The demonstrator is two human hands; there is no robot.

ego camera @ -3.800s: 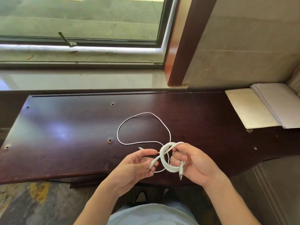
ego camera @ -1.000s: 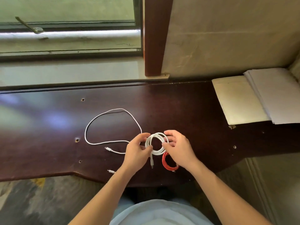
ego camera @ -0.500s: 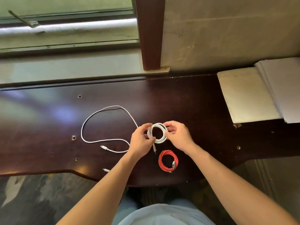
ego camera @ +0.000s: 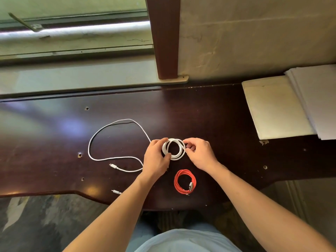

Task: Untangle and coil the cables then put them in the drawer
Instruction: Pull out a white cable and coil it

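Observation:
A white cable wound into a small coil (ego camera: pixel 179 155) sits over the dark wooden desk (ego camera: pixel 227 124), pinched from both sides. My left hand (ego camera: pixel 155 158) grips its left edge and my right hand (ego camera: pixel 199 154) grips its right edge. A second white cable (ego camera: pixel 109 140) lies uncoiled in a loose loop to the left, with one plug (ego camera: pixel 113 166) near my left wrist and another plug (ego camera: pixel 116 191) at the desk's front edge. A red cable, coiled (ego camera: pixel 185 181), rests on the desk just below my hands. No drawer is in view.
A cream pad (ego camera: pixel 274 108) and a stack of white papers (ego camera: pixel 320 100) lie at the desk's right end. A window sill (ego camera: pixel 78 77) and a brown frame post (ego camera: pixel 166 39) stand behind. The desk has several small screw holes.
The white coil, earlier held loosely with an end hanging, is now a tidy ring held farther out over the desk. The red coil came into view below my hands.

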